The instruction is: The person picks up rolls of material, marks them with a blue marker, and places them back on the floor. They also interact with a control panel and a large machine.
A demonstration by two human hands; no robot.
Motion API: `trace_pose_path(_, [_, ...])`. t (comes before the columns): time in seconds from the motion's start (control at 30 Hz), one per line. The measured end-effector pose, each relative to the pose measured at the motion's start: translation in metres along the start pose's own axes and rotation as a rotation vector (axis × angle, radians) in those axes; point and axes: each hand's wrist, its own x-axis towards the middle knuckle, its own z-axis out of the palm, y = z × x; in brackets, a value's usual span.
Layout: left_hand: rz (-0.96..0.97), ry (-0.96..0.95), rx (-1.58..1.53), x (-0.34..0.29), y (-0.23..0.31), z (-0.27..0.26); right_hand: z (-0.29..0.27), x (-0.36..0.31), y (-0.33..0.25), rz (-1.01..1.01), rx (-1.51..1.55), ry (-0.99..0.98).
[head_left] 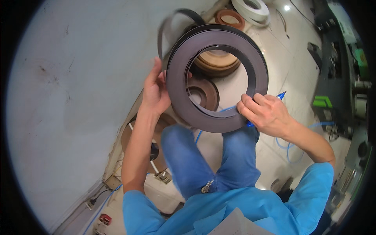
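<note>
A large dark grey-brown roll of edge banding (217, 124), shaped like a wide ring, is held up in front of me above my knees. A loose end of its strip (159, 39) curls off at the upper left, slightly blurred. My left hand (156, 88) grips the roll's left side, thumb up along the outer edge and fingers partly hidden behind it. On the lower right, my right hand (266, 112) clasps the ring, its fingers curled over the inner rim. A blue marker (281, 95) is also tucked in that hand, its dark tip uncapped and pointing up and away.
Behind the roll, tan rolls (217, 64), a brown roll (209, 94), a red-brown ring (230, 18) and white rolls (250, 9) lie on the floor. A pale wall (78, 98) rises at left. Dark machinery (337, 66) stands at right, with a blue hose (290, 150) nearby.
</note>
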Motion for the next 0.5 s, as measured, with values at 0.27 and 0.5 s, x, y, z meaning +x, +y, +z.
trace_pose_path(0.27, [0.070, -0.237, 0.703, -0.088, 0.030, 0.086, -0.051, -0.060, -0.075, -0.058, -0.287, -0.083])
trace_pose_path(0.5, [0.143, -0.201, 0.757, -0.130, 0.006, 0.121, -0.056, -0.076, -0.110, 0.201, -0.121, -0.047])
